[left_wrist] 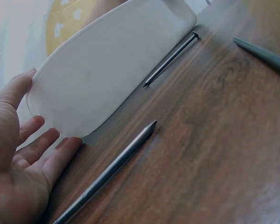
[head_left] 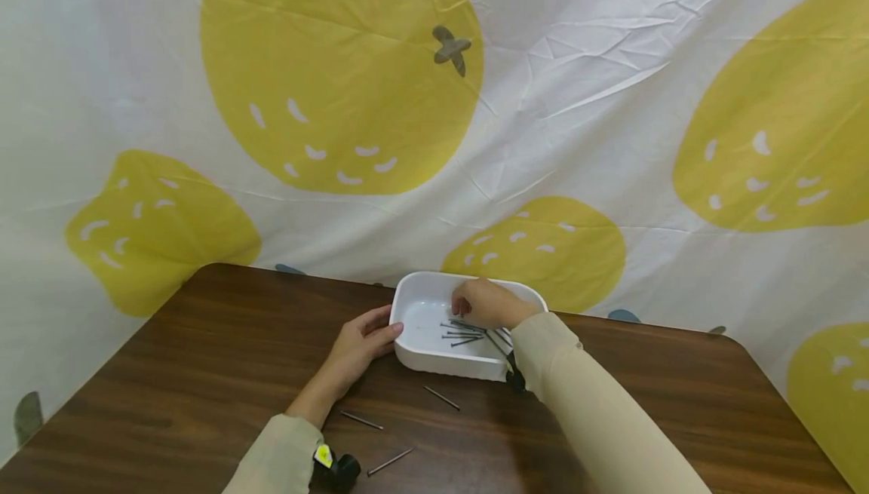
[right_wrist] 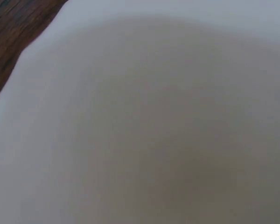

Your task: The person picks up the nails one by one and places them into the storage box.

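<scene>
In the head view, a white tray [head_left: 448, 362] with rounded corners stands near the table's far edge. My left hand [head_left: 360, 347] grips its left front corner, thumb over the rim; in the left wrist view the fingers lie against the outer wall [left_wrist: 102, 65]. My right hand [head_left: 492, 304] is inside the tray with curled fingers, right above a loose pile of nails [head_left: 465, 334]. I cannot tell whether it pinches a nail. Three nails lie on the table in front: one nearest the tray [head_left: 441, 397], one farther left [head_left: 362, 420], one closest to me [head_left: 390, 461].
The dark wood table [head_left: 204, 373] ends just behind the tray, where a white cloth [head_left: 339, 237] with yellow fruit prints hangs. A black wrist camera [head_left: 346, 470] sits by the left sleeve. Pale blurred surface [right_wrist: 144, 116] fills most of the right wrist view.
</scene>
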Demonstrator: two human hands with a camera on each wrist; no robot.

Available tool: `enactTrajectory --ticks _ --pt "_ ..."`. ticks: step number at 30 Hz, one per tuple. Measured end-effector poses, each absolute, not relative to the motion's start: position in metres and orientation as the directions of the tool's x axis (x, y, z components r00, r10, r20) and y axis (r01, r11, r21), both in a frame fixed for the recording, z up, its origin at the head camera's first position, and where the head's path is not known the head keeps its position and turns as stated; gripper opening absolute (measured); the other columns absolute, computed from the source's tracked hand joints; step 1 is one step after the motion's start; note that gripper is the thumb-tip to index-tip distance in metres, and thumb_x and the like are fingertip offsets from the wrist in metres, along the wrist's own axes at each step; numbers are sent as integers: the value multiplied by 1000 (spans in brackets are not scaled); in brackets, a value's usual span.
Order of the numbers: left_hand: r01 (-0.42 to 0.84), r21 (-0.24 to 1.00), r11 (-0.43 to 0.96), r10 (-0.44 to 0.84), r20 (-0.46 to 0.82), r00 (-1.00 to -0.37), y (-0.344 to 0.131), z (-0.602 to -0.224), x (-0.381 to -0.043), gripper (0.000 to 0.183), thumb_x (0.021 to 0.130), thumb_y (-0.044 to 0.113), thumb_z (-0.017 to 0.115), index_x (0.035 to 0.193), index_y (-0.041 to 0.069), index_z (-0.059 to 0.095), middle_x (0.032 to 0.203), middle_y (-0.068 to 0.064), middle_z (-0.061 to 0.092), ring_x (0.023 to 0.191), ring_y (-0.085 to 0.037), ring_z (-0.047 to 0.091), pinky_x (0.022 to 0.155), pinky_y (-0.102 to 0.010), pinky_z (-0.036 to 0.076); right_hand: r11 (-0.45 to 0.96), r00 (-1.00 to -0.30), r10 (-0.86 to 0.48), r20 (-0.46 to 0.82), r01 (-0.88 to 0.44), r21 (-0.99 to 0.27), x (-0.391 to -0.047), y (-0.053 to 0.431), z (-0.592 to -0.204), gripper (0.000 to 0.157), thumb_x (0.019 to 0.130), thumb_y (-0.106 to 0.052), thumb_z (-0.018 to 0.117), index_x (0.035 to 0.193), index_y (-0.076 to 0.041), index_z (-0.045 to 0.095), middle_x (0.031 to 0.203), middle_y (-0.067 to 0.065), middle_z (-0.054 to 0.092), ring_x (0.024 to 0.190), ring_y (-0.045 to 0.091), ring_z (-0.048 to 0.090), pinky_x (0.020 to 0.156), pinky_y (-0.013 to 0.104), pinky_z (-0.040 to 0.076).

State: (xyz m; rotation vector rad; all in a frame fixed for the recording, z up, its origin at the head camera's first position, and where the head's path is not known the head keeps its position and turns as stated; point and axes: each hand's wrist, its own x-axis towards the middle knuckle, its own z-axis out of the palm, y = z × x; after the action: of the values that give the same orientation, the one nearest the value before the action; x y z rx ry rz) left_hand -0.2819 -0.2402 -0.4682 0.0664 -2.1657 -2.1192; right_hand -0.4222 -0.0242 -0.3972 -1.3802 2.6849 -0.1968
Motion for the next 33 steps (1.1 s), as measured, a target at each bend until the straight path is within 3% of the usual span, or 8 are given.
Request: enactTrajectory --ticks 4,9,17,22,27,33 --pt "46 999 19 -100 48 -994 -241 -469 -282 56 98 19 67 147 -1 49 149 -25 51 126 -29 62 100 -37 59 572 -574 -818 -38 -804 -159 -418 -20 -385 13 85 3 67 89 -7 72 82 1 68 78 12 59 73 27 53" --pt "47 999 27 -100 49 -994 -242 -467 -282 57 98 20 67 147 -1 48 150 -26 50 128 -31 61 101 -38 59 503 -508 -861 10 -854 -136 -404 -12 -359 13 86 2 66 94 -4 73 87 4 72 81 15 64 74 26 57" --pt "41 999 31 -102 44 -994 -248 -468 -283 56 98 19 67 147 -2 47 150 -26 50 129 -33 60 101 -37 59 457 -461 -888 5 -882 -110 -371 -5 -332 11 89 -6 68 96 -12 74 84 -3 72 77 9 63 67 20 54" --pt "59 997 44 -107 63 -992 -250 -469 -284 60 97 23 68 147 -2 47 148 -28 51 125 -30 62 98 -34 60 445 -447 -894 3 -890 -96 -345 1 -330 10 91 -12 71 100 -14 74 86 -5 70 73 6 59 66 21 52" --pt "91 993 79 -121 101 -988 -253 -470 -285 65 95 30 71 145 -5 49 145 -31 52 115 -19 67 93 -31 62 437 -444 -896 30 -891 -121 -322 4 -336 13 89 -13 75 102 -13 74 93 -2 73 81 12 65 71 22 55" --pt "52 996 66 -113 59 -992 -255 -469 -286 59 98 25 68 147 0 48 149 -26 51 125 -29 62 100 -36 59 453 -469 -882 51 -873 -181 -305 3 -350 18 87 -14 76 105 -12 73 99 0 75 84 15 68 77 24 56"
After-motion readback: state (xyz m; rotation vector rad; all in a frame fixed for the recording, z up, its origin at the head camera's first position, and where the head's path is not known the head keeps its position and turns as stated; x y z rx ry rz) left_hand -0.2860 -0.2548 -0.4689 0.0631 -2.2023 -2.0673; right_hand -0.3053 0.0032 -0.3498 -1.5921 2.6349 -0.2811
